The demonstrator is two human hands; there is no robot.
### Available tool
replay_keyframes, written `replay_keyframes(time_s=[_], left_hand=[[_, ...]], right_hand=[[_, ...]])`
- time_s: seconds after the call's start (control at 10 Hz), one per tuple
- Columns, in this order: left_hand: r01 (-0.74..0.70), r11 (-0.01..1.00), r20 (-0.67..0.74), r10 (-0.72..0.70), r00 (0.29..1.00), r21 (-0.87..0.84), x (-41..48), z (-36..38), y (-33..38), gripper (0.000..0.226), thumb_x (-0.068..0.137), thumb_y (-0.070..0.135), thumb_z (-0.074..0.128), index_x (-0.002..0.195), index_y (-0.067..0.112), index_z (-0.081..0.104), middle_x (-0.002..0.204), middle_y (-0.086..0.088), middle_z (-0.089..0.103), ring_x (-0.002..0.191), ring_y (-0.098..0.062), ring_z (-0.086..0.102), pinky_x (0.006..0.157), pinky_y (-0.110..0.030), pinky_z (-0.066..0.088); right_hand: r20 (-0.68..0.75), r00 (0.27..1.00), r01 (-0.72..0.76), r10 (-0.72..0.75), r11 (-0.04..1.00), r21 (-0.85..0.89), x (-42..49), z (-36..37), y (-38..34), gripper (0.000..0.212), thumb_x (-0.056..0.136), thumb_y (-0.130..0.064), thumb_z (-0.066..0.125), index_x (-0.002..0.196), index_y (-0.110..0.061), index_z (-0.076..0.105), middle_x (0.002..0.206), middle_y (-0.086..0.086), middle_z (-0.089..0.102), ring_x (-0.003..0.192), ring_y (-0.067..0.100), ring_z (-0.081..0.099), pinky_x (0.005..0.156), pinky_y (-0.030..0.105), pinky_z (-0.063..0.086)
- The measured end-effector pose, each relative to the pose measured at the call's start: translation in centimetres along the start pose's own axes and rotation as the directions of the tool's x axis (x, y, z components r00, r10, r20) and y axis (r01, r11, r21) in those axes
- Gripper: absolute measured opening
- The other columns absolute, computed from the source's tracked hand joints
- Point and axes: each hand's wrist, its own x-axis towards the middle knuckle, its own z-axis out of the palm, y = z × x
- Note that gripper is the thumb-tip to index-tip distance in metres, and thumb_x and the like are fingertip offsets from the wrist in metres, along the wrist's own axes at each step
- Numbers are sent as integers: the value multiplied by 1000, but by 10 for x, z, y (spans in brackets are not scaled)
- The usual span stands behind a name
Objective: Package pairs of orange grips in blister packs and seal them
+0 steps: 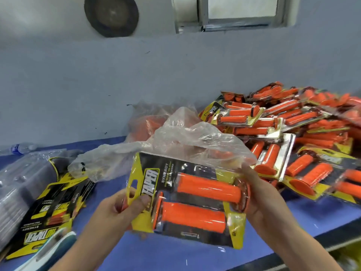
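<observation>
I hold a blister pack (187, 227) with a yellow-and-black card above the blue table. Two orange grips (209, 189) lie side by side in it. My left hand (125, 210) pinches the pack's left end by the hang hole, thumb on top. My right hand (259, 198) grips the right end next to the grips' flanges. A clear plastic bag (175, 137) with loose orange grips inside lies just behind the pack.
A big heap of filled packs (293, 133) covers the right of the blue table (175, 255). At the left lie printed cards (58, 198), a stack of clear blister shells (21, 182) and a water bottle (19, 148). A grey wall stands behind.
</observation>
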Motion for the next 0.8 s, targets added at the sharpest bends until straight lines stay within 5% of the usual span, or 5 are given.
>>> replay_keyframes(time_s=[0.2,0.4,0.5,0.6,0.8], left_hand=[[27,986,8,-26,1000,-166,48,42,29,43,80,49,66,96,10,75,85,-22,73,64,-34,65,49,-35,54],[-43,968,54,58,997,-249,158,112,104,36,82,38,71,69,4,70,60,-8,65,44,-15,59,38,-23,46],[8,916,19,0,1000,-401,235,153,164,35,91,37,66,89,3,59,77,-15,63,58,-22,66,51,-33,57],[93,959,51,-82,995,-269,269,179,187,46,94,46,60,117,7,50,109,-16,52,91,-29,60,76,-44,58],[-386,893,-8,395,919,-233,182,149,145,43,84,53,66,118,27,63,104,2,72,93,-16,71,73,-33,60]], right_hand=[[-140,987,-64,78,992,107,5,-24,-7,58,65,-65,63,107,-27,72,99,3,76,83,20,74,63,36,54],[-36,983,183,-180,976,118,50,-47,-98,70,75,-58,74,128,-14,60,115,15,70,100,33,70,69,36,60],[-215,934,328,-287,926,189,106,-62,-166,69,91,-52,59,142,-9,43,116,16,61,92,25,66,76,36,59],[-408,885,271,-223,960,63,133,-82,-176,57,98,-47,48,146,-17,37,134,15,45,109,25,55,86,42,54],[-417,856,308,-306,949,-66,72,-99,-98,21,85,-41,61,102,-33,71,105,2,73,94,22,72,71,35,55]])
